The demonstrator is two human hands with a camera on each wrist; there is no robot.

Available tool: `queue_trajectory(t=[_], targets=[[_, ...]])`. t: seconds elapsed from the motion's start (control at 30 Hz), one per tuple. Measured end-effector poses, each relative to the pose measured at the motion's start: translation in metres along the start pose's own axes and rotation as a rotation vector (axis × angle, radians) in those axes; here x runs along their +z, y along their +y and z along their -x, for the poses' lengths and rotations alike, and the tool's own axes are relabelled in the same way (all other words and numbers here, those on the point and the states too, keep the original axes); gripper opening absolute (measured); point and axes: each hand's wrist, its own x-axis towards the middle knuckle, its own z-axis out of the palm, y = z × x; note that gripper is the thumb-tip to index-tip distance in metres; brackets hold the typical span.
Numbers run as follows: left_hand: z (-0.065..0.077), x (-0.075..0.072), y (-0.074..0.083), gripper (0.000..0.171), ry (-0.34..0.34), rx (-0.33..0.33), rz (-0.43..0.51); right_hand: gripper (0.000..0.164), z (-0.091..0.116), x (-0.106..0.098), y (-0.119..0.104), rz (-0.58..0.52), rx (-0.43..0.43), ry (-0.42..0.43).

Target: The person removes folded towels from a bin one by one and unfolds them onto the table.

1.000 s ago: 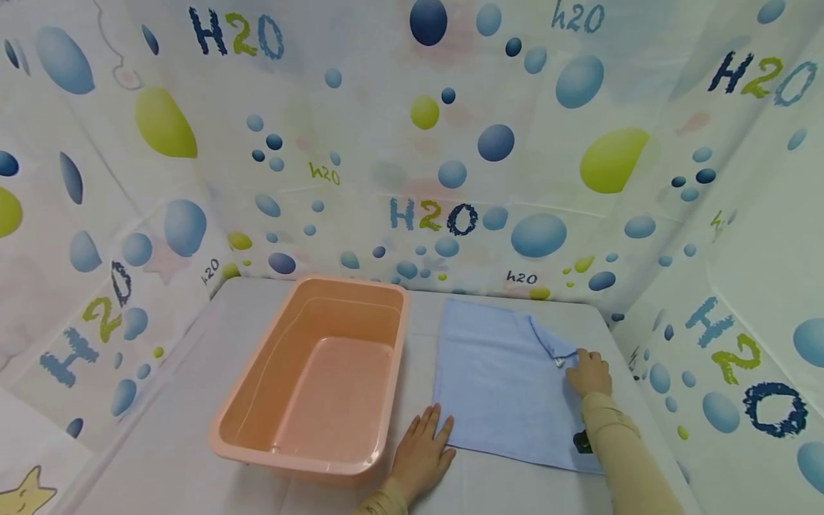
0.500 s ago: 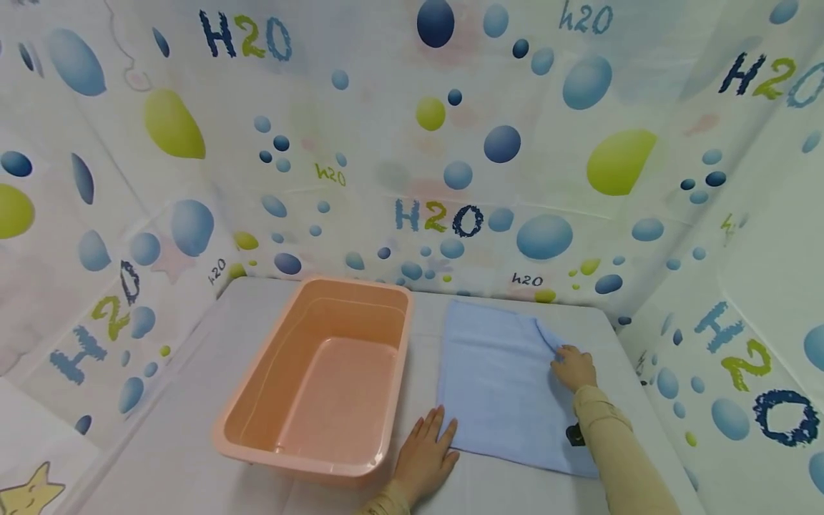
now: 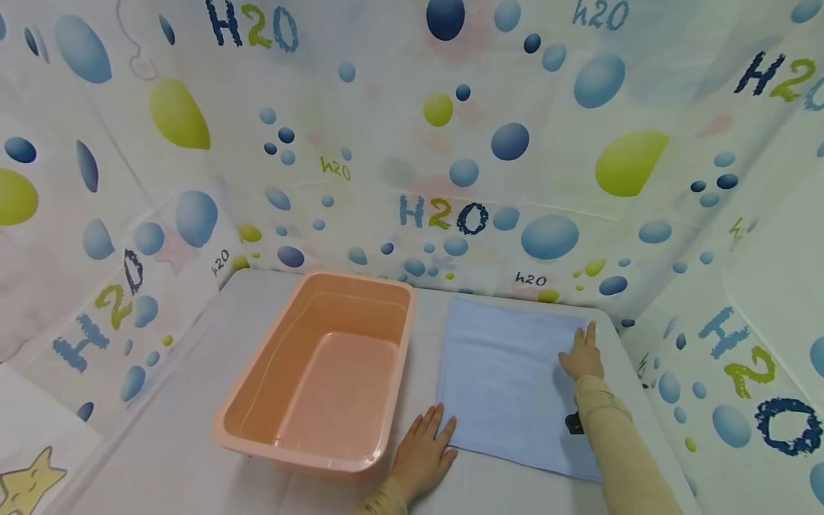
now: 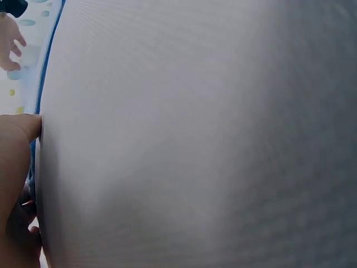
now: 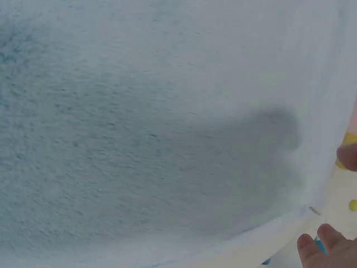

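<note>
A light blue towel [image 3: 502,386] lies spread flat on the white table, right of the middle in the head view. Over its right edge, close to the far right corner, is my right hand [image 3: 582,355], fingers extended and nothing held. In the right wrist view the fingertips of that right hand [image 5: 329,245] show at the lower right, past the towel's edge [image 5: 240,223]; whether they touch cloth I cannot tell. My left hand [image 3: 422,452] rests with spread fingers at the towel's near left corner. Only part of the left hand [image 4: 17,151] shows in its wrist view.
A peach plastic basin [image 3: 360,307] stands to the left of the towel on the table [image 3: 174,429]. Printed curtains [image 3: 386,129] with blue and green dots enclose the table at the back and sides. A dark wrist device [image 3: 574,423] sits under the right forearm.
The towel's far right corner, folded over and held by my right hand before, now lies flat. My right hand has let go and its fingers have straightened. The left hand stays put.
</note>
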Motion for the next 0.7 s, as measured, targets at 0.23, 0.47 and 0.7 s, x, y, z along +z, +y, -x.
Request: queue_trajectory(t=[0.23,0.47,0.7], targets=[[0.001,-0.003,0.003,0.049,-0.006,-0.003,0.010,0.073,0.008,0.019,0.007,0.055,-0.013,-0.124],[-0.002,-0.003,0.001,0.049,-0.039,-0.015,-0.005,0.055,0.018,0.024,0.001,0.137,-0.024,-0.139],[-0.003,-0.006,-0.002,0.049,-0.052,-0.023,-0.009,0.054,0.022,0.025,-0.007,0.129,-0.032,-0.155]])
